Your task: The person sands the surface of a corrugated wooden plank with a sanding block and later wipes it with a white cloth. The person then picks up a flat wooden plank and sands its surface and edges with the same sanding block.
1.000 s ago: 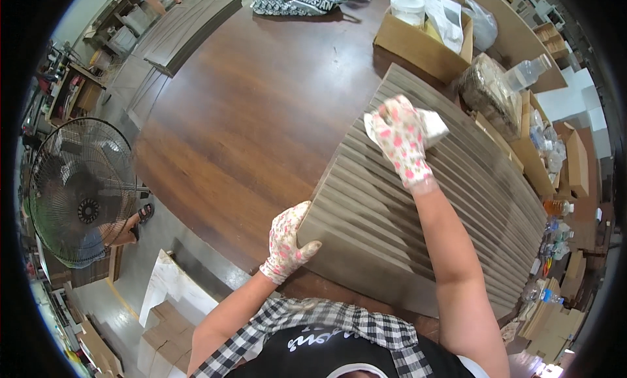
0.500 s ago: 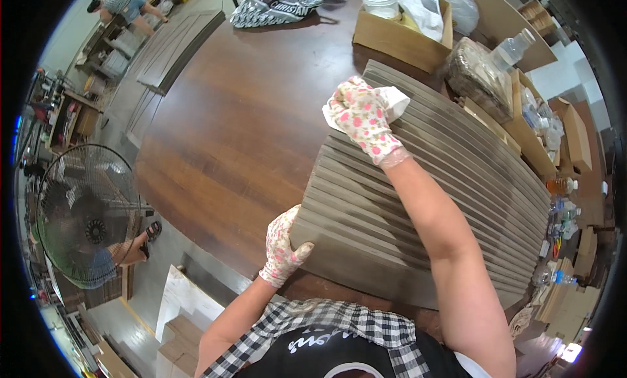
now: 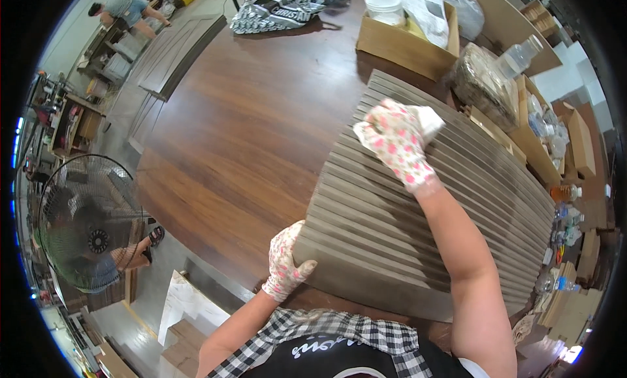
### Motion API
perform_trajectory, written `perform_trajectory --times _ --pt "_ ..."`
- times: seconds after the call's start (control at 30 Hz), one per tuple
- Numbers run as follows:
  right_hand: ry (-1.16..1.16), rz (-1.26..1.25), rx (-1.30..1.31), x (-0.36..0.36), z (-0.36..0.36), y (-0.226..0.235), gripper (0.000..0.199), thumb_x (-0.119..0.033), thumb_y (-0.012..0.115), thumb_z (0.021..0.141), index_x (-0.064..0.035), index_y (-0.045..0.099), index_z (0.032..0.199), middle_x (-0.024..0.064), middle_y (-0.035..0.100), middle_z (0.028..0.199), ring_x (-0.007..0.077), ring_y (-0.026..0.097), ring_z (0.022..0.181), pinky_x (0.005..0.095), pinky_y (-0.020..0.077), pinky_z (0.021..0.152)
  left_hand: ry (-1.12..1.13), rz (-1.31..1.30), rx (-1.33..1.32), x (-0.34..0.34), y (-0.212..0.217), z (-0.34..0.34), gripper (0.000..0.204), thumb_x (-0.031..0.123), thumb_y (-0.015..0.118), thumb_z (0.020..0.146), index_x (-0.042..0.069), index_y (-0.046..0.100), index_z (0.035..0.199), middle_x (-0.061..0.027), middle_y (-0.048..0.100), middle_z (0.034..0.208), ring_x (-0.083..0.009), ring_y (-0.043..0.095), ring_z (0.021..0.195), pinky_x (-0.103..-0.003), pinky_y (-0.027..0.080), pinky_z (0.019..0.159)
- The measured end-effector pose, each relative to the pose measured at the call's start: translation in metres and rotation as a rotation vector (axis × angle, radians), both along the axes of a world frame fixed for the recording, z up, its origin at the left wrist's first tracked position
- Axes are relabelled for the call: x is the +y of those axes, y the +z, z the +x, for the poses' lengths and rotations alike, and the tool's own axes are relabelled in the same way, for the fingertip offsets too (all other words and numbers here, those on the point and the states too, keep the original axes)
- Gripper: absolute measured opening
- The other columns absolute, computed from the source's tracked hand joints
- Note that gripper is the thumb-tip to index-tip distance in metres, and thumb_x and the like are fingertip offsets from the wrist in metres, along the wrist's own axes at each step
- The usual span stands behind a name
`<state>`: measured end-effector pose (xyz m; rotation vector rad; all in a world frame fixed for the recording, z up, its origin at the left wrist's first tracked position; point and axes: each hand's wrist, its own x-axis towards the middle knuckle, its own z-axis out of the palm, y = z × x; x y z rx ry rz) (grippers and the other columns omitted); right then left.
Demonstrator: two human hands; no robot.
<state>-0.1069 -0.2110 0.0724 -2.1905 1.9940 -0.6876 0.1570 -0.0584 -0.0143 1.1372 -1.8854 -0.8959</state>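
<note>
A grey-brown grooved panel [image 3: 392, 201] lies on the brown wooden table [image 3: 228, 156] in front of me. My right hand [image 3: 398, 139], in a white glove with pink flowers, is closed on a white cloth [image 3: 429, 121] and presses it onto the ridges in the panel's far left part. At the near left corner, my left hand [image 3: 287, 263], gloved alike, grips the panel's edge. Its thumb rests on the top face; the fingertips are hidden by the edge.
A cardboard box [image 3: 408, 51] with a white tub stands behind the panel. Beside it are a wrapped block [image 3: 484, 84], a clear bottle [image 3: 519, 56] and more boxes. A fan [image 3: 91, 224] stands at left. Another person [image 3: 130, 15] bends over at the far left.
My right hand has moved the cloth rightward and nearer to me across the ridges. The left hand keeps its grip on the corner. The whole view has shifted slightly.
</note>
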Motion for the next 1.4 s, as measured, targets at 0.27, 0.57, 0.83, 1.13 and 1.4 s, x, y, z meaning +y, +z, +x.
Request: perform_trajectory --times 0.27,0.57,0.83,1.13,1.4 --pt "0.024 -0.177 -0.042 -0.015 0.016 -0.008 0.018 -0.024 0.063 0.074 -0.0068 0.066 0.072 0.0104 0.061 0.083 0.0283 0.058 0.088 0.0415 0.0428 0.080 -0.012 0.020 -0.014 0.001 -0.002 0.000 0.075 0.059 0.061 0.078 0.000 0.053 0.123 -0.0189 0.058 0.121 -0.0369 0.054 0.113 -0.045 0.040 0.097" --pt "-0.015 -0.033 -0.093 -0.022 0.010 -0.006 0.016 -0.025 0.064 0.073 -0.0097 0.067 0.076 0.0087 0.062 0.088 0.0266 0.058 0.092 0.0409 0.0424 0.082 -0.032 0.017 -0.032 0.001 -0.007 -0.003 0.075 0.059 0.061 0.078 -0.001 0.053 0.122 -0.0196 0.058 0.121 -0.0370 0.055 0.111 -0.045 0.041 0.096" --pt "-0.055 -0.027 -0.080 -0.010 -0.035 -0.014 0.011 -0.022 0.063 0.077 -0.0116 0.068 0.078 0.0082 0.062 0.091 0.0265 0.059 0.095 0.0431 0.0428 0.083 -0.008 -0.017 -0.041 0.001 -0.004 -0.006 0.075 0.061 0.059 0.078 -0.001 0.055 0.119 -0.0201 0.059 0.117 -0.0376 0.057 0.107 -0.045 0.042 0.093" --pt "0.016 -0.007 -0.060 -0.010 -0.020 -0.004 0.017 -0.025 0.063 0.078 -0.0082 0.067 0.080 0.0086 0.062 0.091 0.0271 0.060 0.092 0.0417 0.0464 0.082 -0.008 -0.057 -0.055 0.004 -0.004 -0.001 0.074 0.061 0.058 0.080 -0.001 0.054 0.121 -0.0199 0.059 0.117 -0.0381 0.056 0.107 -0.045 0.042 0.093" --pt "0.044 -0.151 -0.069 -0.026 -0.009 -0.024 0.016 -0.025 0.064 0.075 -0.0100 0.066 0.073 0.0092 0.061 0.089 0.0277 0.059 0.090 0.0418 0.0441 0.080 -0.024 0.011 -0.017 -0.001 -0.003 0.004 0.075 0.061 0.059 0.080 -0.002 0.054 0.121 -0.0201 0.059 0.119 -0.0380 0.056 0.108 -0.045 0.042 0.094"
